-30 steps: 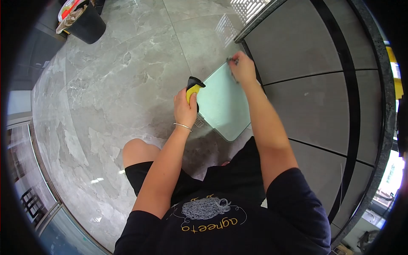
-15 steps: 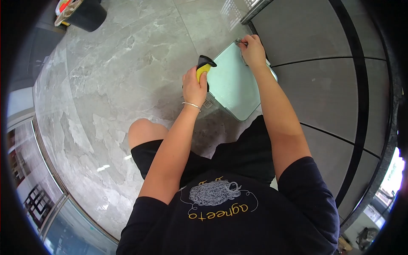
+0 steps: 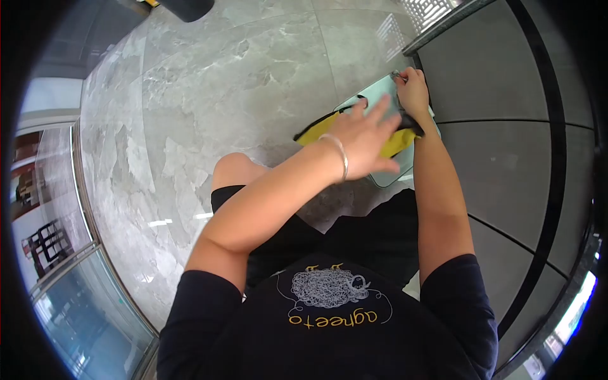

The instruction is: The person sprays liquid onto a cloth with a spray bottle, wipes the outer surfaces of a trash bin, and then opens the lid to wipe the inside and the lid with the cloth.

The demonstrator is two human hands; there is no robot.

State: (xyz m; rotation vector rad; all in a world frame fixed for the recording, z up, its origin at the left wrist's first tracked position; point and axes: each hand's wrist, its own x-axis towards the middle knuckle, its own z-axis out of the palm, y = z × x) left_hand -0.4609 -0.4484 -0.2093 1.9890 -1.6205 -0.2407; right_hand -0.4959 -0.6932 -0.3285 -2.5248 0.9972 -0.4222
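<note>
A yellow and black item (image 3: 318, 129), perhaps a tool or a pouch, lies across a pale green lidded box or stool (image 3: 405, 170) on the floor. Over this item is my left hand (image 3: 364, 136), blurred, with a silver bracelet at the wrist and its fingers spread. It hides the item's middle. My right hand (image 3: 413, 92) is at the far corner of the pale green top, its fingers pinched on a small grey thing (image 3: 398, 76) too small to name.
Grey cabinet doors (image 3: 487, 82) stand along the right side. A dark bin (image 3: 187, 7) is at the top left on the marble floor (image 3: 253, 82). Glass sliding doors (image 3: 95, 304) are at the lower left. My knee (image 3: 237, 168) is below the box.
My left hand has moved right across the pale green top and opened from its grip on the yellow and black item, which now lies sideways. My right hand stays at the corner. The view has shifted.
</note>
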